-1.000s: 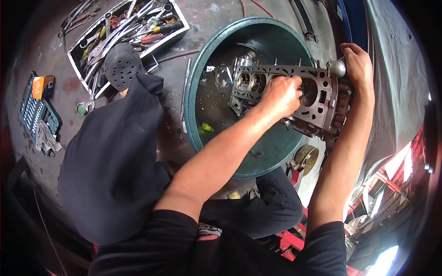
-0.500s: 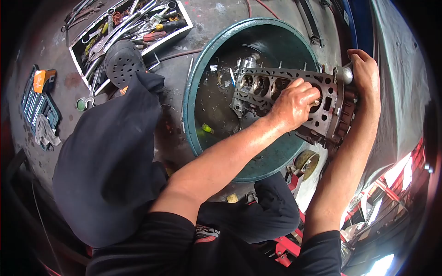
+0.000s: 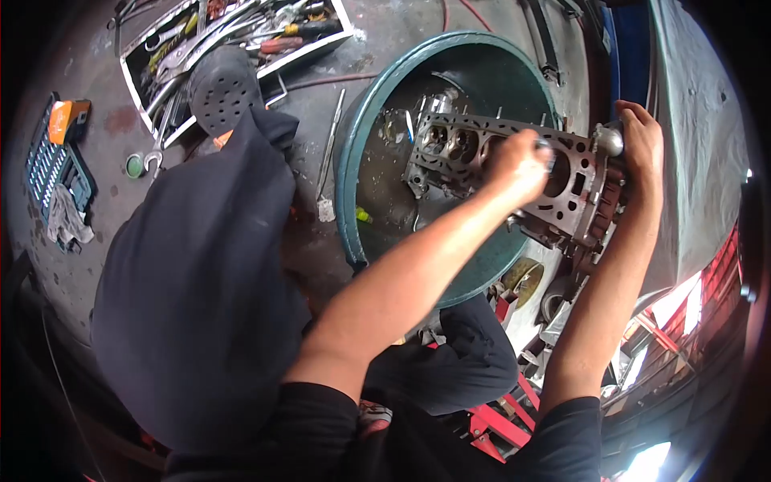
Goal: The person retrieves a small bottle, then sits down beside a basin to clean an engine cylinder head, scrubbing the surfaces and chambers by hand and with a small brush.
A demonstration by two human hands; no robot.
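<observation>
A metal engine block (image 3: 574, 215) with a row of round bores lies tilted across a large green round tub (image 3: 348, 173), its right end over the tub's rim. My left hand (image 3: 522, 167) is closed above the block beside the large bore on the right; it is blurred, and a small thing at its fingertips is too unclear to name. My right hand (image 3: 644, 149) grips the block's right end next to a silver rounded part (image 3: 610, 142), its palm side hidden. Murky liquid and a yellow-green scrap (image 3: 363, 214) show inside the tub.
A white-edged tray (image 3: 347, 18) of wrenches and screwdrivers is at the upper left, beside my dark clog (image 3: 223, 88). Far left are a socket set (image 3: 76, 175), an orange box (image 3: 67, 120) and a grey rag (image 3: 68, 217). A grey cover (image 3: 703, 145) hangs at the right.
My left hand moved right across the block, then slightly back left and up, and is now blurred. My right hand stays at the block's end. The view has shifted a little.
</observation>
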